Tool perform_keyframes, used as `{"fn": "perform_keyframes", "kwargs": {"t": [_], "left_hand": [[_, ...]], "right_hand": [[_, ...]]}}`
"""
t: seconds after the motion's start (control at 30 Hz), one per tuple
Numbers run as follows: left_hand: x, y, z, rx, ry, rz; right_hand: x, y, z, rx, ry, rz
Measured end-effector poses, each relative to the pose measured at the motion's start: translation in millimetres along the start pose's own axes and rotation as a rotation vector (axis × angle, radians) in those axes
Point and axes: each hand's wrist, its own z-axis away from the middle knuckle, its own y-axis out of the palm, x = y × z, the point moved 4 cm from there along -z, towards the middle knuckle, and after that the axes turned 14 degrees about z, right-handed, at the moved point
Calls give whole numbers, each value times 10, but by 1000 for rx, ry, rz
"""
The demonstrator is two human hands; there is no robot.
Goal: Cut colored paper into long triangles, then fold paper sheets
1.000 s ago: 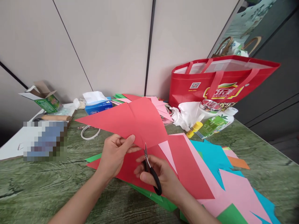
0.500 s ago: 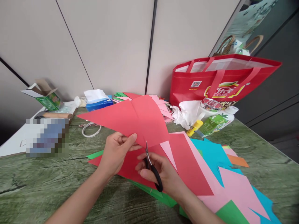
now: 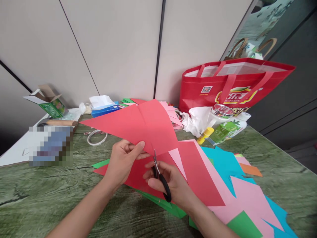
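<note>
Green-veined counter (image 3: 37, 198). Above it, left hand (image 3: 122, 162), grip pinched on lower edge of red sheet (image 3: 138, 124), which is held up. At sheet's bottom corner, black scissors (image 3: 160, 180), blades touching it; right hand (image 3: 174, 185), grip clamped round handles.

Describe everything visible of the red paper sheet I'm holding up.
The red paper sheet is thin, matte, roughly triangular, with a crease running down from its top corner. It is held tilted above other coloured paper sheets. The left hand pinches its lower edge; black-handled scissors in the right hand meet that edge with their blade tips.
</note>
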Motion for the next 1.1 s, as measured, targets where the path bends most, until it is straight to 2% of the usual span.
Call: {"fn": "perform_keyframes", "kwargs": {"t": [0.17,0.9,1.1], "left_hand": [[7,2,1,12,17,3],[-11,4,18,-75,-3,0],[-14,15,30,-62,1,21]], "right_hand": [[-5,1,5,-3,0,6],[8,11,6,-93,1,77],[-17,12,1,-105,-7,101]]}}
